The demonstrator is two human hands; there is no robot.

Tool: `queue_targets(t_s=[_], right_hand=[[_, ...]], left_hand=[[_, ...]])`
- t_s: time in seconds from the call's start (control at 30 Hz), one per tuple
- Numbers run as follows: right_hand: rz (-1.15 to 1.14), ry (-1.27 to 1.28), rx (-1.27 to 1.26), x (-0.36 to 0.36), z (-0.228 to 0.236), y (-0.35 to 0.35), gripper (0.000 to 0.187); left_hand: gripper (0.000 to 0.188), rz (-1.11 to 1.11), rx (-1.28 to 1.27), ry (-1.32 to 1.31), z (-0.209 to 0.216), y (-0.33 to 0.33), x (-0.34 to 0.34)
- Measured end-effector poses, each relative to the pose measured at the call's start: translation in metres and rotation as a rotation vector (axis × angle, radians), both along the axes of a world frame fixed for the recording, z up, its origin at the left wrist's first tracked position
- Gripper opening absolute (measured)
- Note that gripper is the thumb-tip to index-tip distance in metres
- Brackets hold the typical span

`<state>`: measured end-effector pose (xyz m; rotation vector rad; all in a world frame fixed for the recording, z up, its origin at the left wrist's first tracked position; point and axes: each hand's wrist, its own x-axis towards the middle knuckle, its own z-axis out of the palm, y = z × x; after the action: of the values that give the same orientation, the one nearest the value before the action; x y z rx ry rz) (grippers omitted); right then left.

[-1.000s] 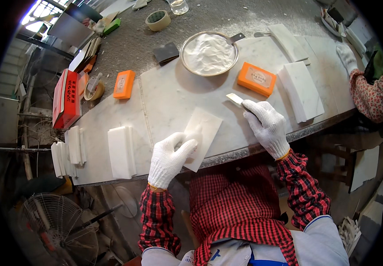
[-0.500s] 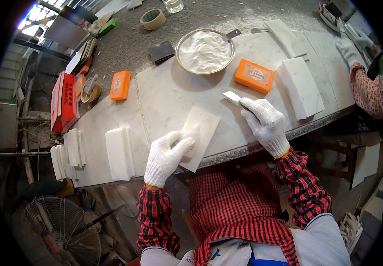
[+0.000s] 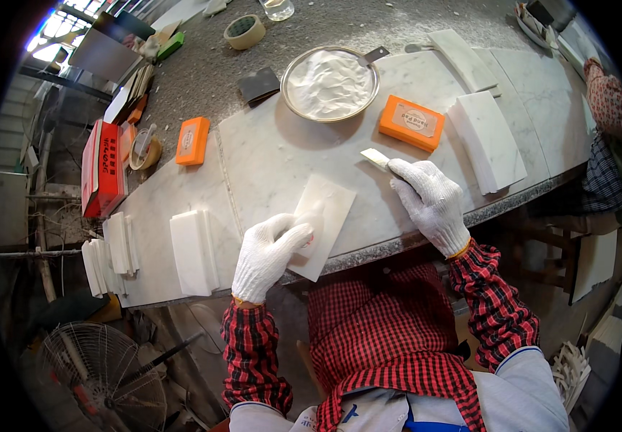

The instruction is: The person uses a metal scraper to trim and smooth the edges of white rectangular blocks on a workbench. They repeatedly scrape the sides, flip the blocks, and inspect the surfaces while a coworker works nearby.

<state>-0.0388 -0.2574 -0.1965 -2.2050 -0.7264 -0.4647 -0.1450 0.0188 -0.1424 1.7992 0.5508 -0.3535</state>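
Though wide, bowl (image 3: 329,119) full of powder (image 3: 330,83)

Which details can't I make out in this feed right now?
All in the head view:
- Left hand: its own thumb and curled fingers hide what lies between them and part of the white slab.
- Flat-bladed tool: the right hand covers its handle.
- Clear glass: its top is cut off by the upper edge.
- Co-worker's sleeve: partly lost in the dark right rim.
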Motion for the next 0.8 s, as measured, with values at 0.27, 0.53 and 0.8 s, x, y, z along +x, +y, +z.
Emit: queue_targets(t_s=[0.27, 0.53, 0.8], right_hand=[[0.000, 0.018, -0.005, -0.001, 0.000, 0.000, 0.030], [0.002, 0.018, -0.018, -0.001, 0.000, -0.001, 0.031], [0.001, 0.002, 0.003, 0.001, -0.001, 0.000, 0.031]], left_hand=[[0.037, 0.019, -0.031, 0.021, 0.001, 0.000, 0.001], [0.037, 0.014, 0.005, -0.017, -0.005, 0.002, -0.002], [0.037, 0.254, -0.119, -0.176, -0.002, 0.014, 0.006]])
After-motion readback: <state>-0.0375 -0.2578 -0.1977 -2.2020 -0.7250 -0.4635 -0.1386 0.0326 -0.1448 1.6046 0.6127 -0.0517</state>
